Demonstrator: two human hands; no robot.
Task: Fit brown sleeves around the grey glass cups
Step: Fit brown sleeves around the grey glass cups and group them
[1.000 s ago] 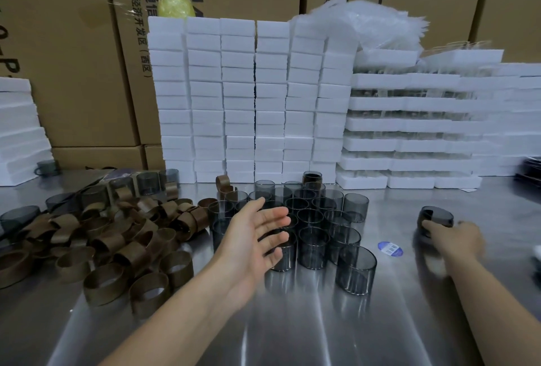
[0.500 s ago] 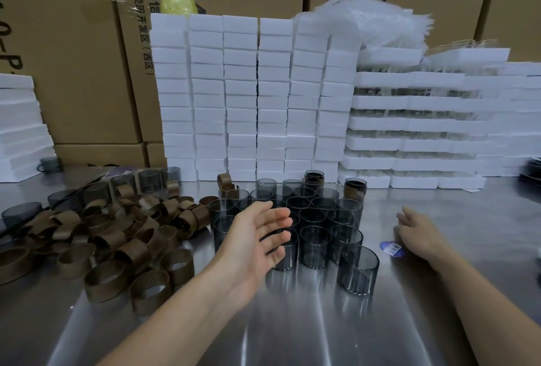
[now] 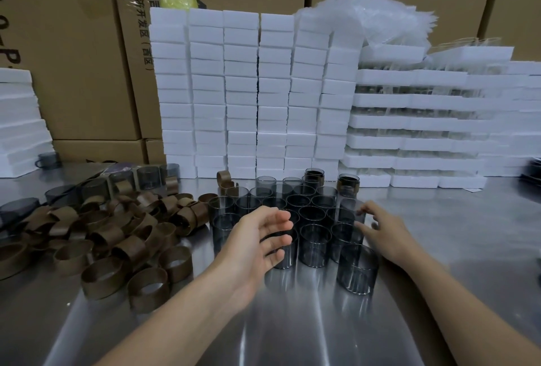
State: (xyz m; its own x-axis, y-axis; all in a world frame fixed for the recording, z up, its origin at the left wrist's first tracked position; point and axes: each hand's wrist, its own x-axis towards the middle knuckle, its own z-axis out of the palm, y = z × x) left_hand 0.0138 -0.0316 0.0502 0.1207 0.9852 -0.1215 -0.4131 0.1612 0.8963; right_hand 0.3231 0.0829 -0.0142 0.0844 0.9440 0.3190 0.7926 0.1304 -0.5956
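1. Grey glass cups [image 3: 314,244]: bare, rim up, packed close together at the middle of the worktop [image 3: 292,333], where either hand can reach them. One front cup [image 3: 357,269] stands at the near right corner of the group.
2. Brown sleeves [image 3: 117,234]: a loose heap of rings to the left of the cups, the nearest just beside them. They probably lie on this side so that the left hand can supply sleeves while the right takes cups.
3. Sleeved cups [image 3: 347,185]: two cups with a brown band stand at the back of the group, apparently set there to keep finished pieces apart from bare ones.
4. Left hand [image 3: 257,237]: hovers over the near left of the group with its palm turned towards the cups. Its fingers are straight and loosely apart, and it holds nothing.
5. Right hand [image 3: 383,234]: at the right edge of the group, with its fingers spread wide towards a cup. It is blurred, so I cannot tell whether it touches the cup. It grips nothing.
6. Stage, as I judge it: the person is choosing the next cup. Only a few are done and most remain.
7. Behind: stacked white foam blocks [image 3: 240,87], foam trays [image 3: 409,119], clear bags [image 3: 380,17] and cardboard boxes [image 3: 73,43].
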